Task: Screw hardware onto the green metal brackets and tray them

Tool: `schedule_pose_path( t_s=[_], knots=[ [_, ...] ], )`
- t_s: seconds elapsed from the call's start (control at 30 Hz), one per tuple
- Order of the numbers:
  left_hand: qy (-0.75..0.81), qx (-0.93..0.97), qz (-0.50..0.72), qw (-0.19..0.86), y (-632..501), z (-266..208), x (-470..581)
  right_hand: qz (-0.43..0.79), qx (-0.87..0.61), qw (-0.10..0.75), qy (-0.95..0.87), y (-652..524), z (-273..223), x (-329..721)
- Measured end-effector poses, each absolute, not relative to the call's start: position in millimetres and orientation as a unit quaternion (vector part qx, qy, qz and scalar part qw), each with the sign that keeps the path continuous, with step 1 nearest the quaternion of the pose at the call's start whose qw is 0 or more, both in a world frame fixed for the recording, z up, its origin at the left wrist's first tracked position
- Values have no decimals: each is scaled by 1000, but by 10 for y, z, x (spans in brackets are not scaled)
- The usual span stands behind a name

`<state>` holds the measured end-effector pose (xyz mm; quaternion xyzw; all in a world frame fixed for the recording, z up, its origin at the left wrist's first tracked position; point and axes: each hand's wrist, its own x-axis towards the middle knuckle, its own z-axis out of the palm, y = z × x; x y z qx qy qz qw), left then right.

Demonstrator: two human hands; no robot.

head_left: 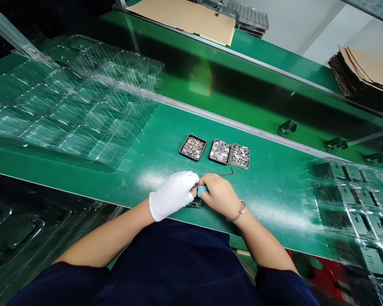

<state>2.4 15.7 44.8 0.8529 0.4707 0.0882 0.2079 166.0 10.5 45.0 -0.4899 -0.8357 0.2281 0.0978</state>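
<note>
My left hand (175,191) wears a white glove that leaves some fingertips bare, and its fingers are closed on a small dark metal part (195,204) low over the bench's front edge. Against it, my right hand (221,193) is bare, with blue tape (202,190) round the thumb and a bracelet at the wrist. Its thumb and forefinger pinch at the same spot; what lies between them is hidden. Just beyond the right hand lies a hex key (232,171). Farther back are three small trays of tiny metal pieces: a left tray (193,147), a middle tray (219,151) and a right tray (240,155).
Clear plastic compartment trays (70,106) are stacked at the left. Another clear tray (360,204), holding metal parts, stands at the right. Behind a metal rail (217,122) sit several dark parts (287,127). Cardboard sheets (364,72) lie on the upper shelf.
</note>
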Motion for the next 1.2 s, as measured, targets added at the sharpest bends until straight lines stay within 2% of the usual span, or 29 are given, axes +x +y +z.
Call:
schedule_pose_path(
  t_s=[0.23,0.37,0.47,0.6,0.83,1.03,1.2],
  knots=[
    [472,841,114,237,187,419,17,235,-492,113,-831,108,450,1657],
    [457,794,228,328,233,366,-101,261,-539,128,-790,190,428,1736],
    [475,758,290,338,200,324,-177,280,-579,116,-757,275,358,1827],
    [467,797,250,289,71,226,-164,241,-588,87,-767,356,271,1956],
    [490,805,217,255,25,58,-249,175,-465,5,-868,380,220,2154],
    [498,797,220,262,80,1,-347,274,-444,95,-848,287,67,2100],
    [498,797,224,257,83,-7,-332,281,-442,109,-845,250,22,2014]
  ],
)
